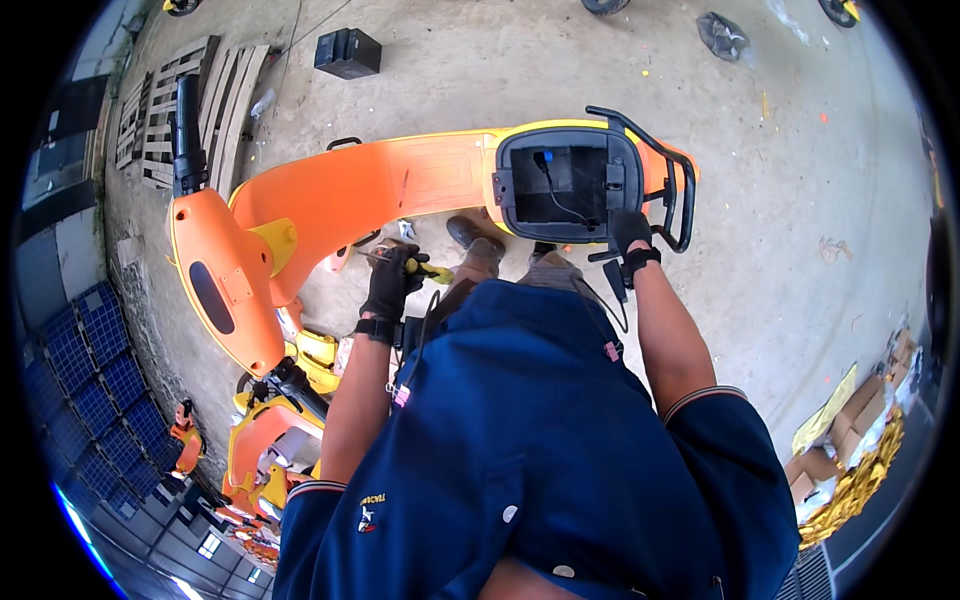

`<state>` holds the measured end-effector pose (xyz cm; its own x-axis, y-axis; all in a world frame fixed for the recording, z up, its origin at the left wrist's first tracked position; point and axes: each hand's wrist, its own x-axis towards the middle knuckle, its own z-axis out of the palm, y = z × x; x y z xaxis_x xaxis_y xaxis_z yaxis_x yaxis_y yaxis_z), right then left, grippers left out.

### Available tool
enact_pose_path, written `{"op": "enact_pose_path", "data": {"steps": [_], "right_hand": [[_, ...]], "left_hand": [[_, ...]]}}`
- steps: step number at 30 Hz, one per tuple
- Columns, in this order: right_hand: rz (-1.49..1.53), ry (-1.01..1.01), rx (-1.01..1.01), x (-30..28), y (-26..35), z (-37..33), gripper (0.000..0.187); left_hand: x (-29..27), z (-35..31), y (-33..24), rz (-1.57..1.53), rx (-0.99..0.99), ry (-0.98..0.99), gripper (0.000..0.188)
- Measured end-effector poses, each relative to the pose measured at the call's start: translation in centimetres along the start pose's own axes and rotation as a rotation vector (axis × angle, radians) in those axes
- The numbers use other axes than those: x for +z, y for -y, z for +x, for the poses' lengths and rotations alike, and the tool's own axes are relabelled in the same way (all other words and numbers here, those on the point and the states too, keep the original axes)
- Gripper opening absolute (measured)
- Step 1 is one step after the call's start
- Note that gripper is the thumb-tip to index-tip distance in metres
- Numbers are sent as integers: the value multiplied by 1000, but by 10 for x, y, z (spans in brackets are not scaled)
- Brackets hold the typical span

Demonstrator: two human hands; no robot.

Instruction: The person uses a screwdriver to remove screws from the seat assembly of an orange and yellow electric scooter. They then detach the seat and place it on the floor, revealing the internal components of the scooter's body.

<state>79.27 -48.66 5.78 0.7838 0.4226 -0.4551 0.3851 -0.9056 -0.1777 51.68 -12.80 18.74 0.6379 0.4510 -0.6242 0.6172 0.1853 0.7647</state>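
An orange electric scooter [430, 170] stands across in front of me, its handlebar [187, 135] at the left. At its right end the seat compartment [535, 205] is uncovered, showing a black box with a cable and a blue connector [546, 157] inside. My left hand [388, 285], in a black glove, is closed round a screwdriver with a yellow handle [430, 272], near the scooter's footboard side. My right hand [630, 232], also gloved, touches the compartment's near right corner, beside the black rear rack [686, 200]. Its fingers are mostly hidden.
On the floor beyond lie a black battery-like box [347, 53], wooden pallets [215, 100] and a dark plastic bag [722, 37]. More orange and yellow scooters [265, 435] stand at lower left. Cardboard [855, 420] and yellow scrap [865, 490] are heaped at the right.
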Motion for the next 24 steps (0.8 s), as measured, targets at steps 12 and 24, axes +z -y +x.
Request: {"op": "enact_pose_path", "data": {"steps": [12, 24], "right_hand": [[1276, -49, 393, 13, -12, -5, 21], [-3, 19, 63, 5, 21, -2, 24]], "left_hand": [[-5, -4, -4, 79, -129, 33, 38], [-10, -13, 7, 25, -128, 62, 40]]}}
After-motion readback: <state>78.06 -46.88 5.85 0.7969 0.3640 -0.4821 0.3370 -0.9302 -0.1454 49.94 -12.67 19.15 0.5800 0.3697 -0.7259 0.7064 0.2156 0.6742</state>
